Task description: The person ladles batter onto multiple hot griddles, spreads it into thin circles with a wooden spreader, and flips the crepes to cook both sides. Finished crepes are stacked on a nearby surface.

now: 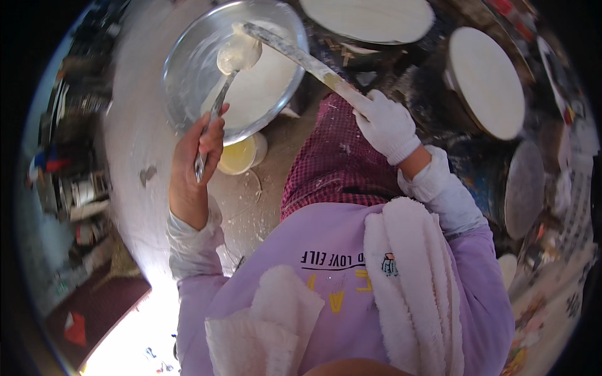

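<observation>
My bare left hand (197,150) grips the handle of a metal ladle (220,96). Pale, thick batter (239,54) covers the ladle's bowl, which is over a wide metal basin (186,70). In the basin lies more whitish batter (270,87), with streaks up the inner wall. My right hand (385,124), in a white knitted glove, holds a long flat stick (301,56) smeared with batter. The stick's far end meets or overlaps the batter at the ladle's top; whether they touch is hard to tell.
Below the basin's near rim stands a small bucket (240,155) with yellowish liquid. Round, pale-topped griddles (489,84) stand on dark supports to the right, another pale disc (371,19) at the top, and a greyer disc (524,190) lower right. A whitish worktop (136,117) curves along the left.
</observation>
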Available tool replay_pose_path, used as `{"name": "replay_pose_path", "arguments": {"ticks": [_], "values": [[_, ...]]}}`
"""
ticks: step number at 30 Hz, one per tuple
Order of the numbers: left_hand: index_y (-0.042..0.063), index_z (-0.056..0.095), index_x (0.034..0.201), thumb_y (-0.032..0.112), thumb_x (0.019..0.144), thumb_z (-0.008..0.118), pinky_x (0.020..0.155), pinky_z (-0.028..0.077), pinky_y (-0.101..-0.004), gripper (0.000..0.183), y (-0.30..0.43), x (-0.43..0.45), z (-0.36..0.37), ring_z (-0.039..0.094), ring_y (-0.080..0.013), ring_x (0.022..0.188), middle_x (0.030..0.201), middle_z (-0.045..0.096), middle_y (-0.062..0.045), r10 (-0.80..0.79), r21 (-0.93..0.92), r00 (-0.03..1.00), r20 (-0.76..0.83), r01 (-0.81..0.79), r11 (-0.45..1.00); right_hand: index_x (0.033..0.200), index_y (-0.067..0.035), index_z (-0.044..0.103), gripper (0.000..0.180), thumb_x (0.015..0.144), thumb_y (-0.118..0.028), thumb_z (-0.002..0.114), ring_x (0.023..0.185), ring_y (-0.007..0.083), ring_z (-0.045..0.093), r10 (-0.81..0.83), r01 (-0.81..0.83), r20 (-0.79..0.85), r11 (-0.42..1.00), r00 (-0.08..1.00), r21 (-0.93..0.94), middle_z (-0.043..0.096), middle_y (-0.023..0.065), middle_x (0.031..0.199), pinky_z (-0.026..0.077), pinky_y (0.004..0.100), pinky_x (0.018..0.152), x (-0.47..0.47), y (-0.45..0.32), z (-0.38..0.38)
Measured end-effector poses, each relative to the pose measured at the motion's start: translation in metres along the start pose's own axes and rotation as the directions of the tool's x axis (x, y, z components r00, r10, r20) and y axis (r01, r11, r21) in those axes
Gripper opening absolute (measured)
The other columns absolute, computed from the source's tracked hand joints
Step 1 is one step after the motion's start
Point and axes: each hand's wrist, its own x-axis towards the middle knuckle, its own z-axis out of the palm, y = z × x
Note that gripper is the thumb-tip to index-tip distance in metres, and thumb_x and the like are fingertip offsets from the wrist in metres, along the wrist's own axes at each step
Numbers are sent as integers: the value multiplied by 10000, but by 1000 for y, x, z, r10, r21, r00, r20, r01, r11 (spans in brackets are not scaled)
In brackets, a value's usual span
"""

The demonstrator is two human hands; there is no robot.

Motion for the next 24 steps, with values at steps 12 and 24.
{"name": "replay_pose_path", "arguments": {"ticks": [12,24], "values": [[-55,406,1390,173,1057,453,376,346,-161,406,-14,-16,159,377,-35,470,789,478,-28,-483,529,826,291,282,800,1392,-199,571,587,829,-78,686,592,210,619,504,-491,-187,864,843,112,642,77,821,510,369,548,-305,-88,-168],[-108,431,1369,109,1056,433,505,364,-160,381,-156,-15,320,394,-28,596,799,416,12,-886,751,248,392,470,464,1507,-70,400,603,931,-47,575,514,60,536,967,251,-127,183,-222,950,621,71,807,352,172,400,-277,-194,-148]]}}
